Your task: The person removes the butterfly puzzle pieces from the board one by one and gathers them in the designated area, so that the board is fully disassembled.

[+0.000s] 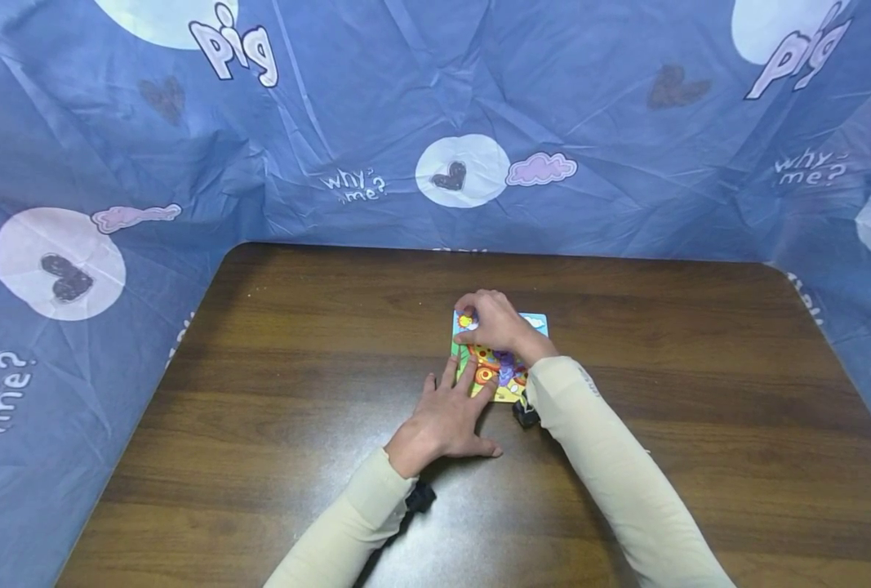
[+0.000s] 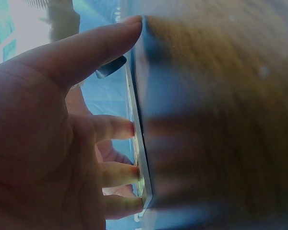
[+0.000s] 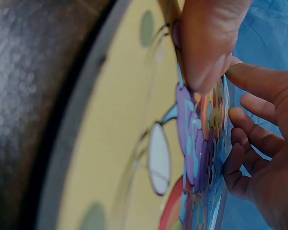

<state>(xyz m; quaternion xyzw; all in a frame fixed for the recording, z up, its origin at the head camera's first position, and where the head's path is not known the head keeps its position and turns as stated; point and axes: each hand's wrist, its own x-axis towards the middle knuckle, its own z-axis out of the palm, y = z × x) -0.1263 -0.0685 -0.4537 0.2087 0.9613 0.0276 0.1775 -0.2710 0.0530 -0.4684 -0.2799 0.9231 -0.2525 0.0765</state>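
Note:
A small colourful jigsaw puzzle (image 1: pixel 536 322) lies on the table, with a sun in its top left corner and purple and orange figures. My left hand (image 1: pixel 446 416) is spread over its lower left part, fingertips pressing on its face and thumb stretched out to the side. In the left wrist view those fingers (image 2: pixel 120 173) meet the thin board's edge. My right hand (image 1: pixel 495 322) reaches over the puzzle to its upper left corner. Its bent fingers (image 3: pixel 249 129) and thumb touch the puzzle near the edge; I cannot tell whether they pinch a piece.
The brown wooden table (image 1: pixel 295 343) extends around the puzzle on all sides. A blue printed cloth (image 1: pixel 376 106) hangs behind and beside it. Black wrist cameras (image 1: pixel 526 412) sit under both cream sleeves (image 1: pixel 611 457), close above the tabletop.

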